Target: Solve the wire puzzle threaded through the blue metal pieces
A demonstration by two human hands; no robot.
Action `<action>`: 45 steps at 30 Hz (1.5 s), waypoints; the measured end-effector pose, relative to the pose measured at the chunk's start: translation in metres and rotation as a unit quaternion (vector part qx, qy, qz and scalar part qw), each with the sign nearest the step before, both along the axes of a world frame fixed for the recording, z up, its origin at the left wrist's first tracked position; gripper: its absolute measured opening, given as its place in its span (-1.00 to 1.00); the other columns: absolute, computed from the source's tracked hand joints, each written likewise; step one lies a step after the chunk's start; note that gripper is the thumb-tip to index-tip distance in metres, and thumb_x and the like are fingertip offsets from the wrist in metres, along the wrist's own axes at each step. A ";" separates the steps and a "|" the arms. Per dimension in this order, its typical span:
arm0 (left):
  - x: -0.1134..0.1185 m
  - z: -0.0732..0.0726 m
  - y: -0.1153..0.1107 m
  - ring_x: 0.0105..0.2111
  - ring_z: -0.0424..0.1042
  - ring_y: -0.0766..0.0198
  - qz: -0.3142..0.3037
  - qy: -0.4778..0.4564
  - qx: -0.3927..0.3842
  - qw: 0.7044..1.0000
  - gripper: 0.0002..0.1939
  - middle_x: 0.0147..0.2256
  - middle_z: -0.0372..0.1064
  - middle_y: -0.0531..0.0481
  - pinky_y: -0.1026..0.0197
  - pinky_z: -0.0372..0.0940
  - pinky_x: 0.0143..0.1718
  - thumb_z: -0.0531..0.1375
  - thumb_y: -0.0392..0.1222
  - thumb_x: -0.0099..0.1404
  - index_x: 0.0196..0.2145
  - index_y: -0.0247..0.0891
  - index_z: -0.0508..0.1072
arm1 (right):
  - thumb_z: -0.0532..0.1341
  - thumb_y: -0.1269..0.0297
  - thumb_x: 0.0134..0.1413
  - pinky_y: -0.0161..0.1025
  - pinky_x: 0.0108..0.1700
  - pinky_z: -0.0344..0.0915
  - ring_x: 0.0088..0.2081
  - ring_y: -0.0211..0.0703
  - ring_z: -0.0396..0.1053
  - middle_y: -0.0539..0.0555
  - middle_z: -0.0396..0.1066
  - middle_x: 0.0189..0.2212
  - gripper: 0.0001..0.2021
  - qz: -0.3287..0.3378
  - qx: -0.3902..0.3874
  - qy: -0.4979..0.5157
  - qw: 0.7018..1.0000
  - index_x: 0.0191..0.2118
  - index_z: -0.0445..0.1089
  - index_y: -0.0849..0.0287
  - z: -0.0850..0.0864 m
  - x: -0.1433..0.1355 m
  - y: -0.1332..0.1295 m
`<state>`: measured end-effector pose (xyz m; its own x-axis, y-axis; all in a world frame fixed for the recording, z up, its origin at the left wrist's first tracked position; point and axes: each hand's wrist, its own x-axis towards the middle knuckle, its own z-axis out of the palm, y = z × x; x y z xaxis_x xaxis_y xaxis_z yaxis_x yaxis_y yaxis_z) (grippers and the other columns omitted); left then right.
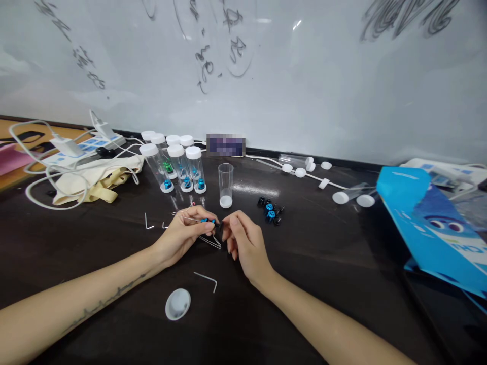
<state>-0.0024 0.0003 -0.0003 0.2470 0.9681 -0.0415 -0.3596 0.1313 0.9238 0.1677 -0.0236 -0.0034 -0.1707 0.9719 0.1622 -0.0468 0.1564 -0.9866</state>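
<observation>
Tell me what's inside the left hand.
The left hand pinches a small blue-and-black part; thin wire shows on both sides. The hand covers the rest.

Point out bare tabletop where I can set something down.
Widest patch: bordered by the blue-black pile, right forearm and blue package. Smaller ones: between the cream cloth and left forearm; between the white dish and right forearm. Crowded: back left, with capped tubes and power strip; also around the left hand.

From head height we look forward and down, fairly near, over the dark tabletop point(342, 253) toward the whiteboard point(297, 81).
</observation>
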 end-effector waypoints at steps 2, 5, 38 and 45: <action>0.000 0.000 0.000 -0.47 0.46 0.40 -0.002 -0.003 -0.003 1.000 -0.86 -0.39 0.56 -0.02 0.40 0.38 -0.38 0.44 -0.36 0.01 -0.41 -0.32 0.61 | 0.00 0.06 0.37 -0.46 -0.65 0.09 -0.64 -0.38 0.20 -0.07 0.28 -0.56 -0.66 0.001 -0.001 0.000 1.000 -0.37 0.27 0.15 0.000 0.000 0.000; 0.000 0.000 0.000 -0.47 0.46 0.41 -0.003 -0.004 -0.001 1.000 -0.87 -0.39 0.55 -0.01 0.42 0.38 -0.37 0.44 -0.35 0.02 -0.41 -0.32 0.60 | 0.00 0.05 0.36 -0.45 -0.66 0.09 -0.65 -0.38 0.19 -0.07 0.29 -0.56 -0.65 0.000 -0.004 -0.002 1.000 -0.37 0.29 0.15 0.000 0.000 0.000; -0.001 -0.002 0.001 -0.46 0.46 0.41 -0.007 -0.007 -0.003 1.000 -0.86 -0.39 0.56 0.01 0.42 0.37 -0.36 0.44 -0.34 0.03 -0.40 -0.31 0.61 | 0.00 0.09 0.37 -0.47 -0.65 0.09 -0.64 -0.40 0.19 -0.07 0.31 -0.52 -0.71 -0.004 0.004 0.005 1.000 -0.29 0.29 0.14 0.000 0.000 -0.001; -0.001 -0.002 0.001 -0.47 0.45 0.42 -0.008 -0.002 -0.002 1.000 -0.86 -0.39 0.55 0.01 0.43 0.37 -0.37 0.44 -0.33 0.03 -0.40 -0.31 0.61 | 0.00 0.08 0.37 -0.46 -0.65 0.09 -0.64 -0.40 0.19 -0.08 0.29 -0.55 -0.68 0.004 0.001 0.010 1.000 -0.37 0.25 0.15 0.000 0.000 -0.001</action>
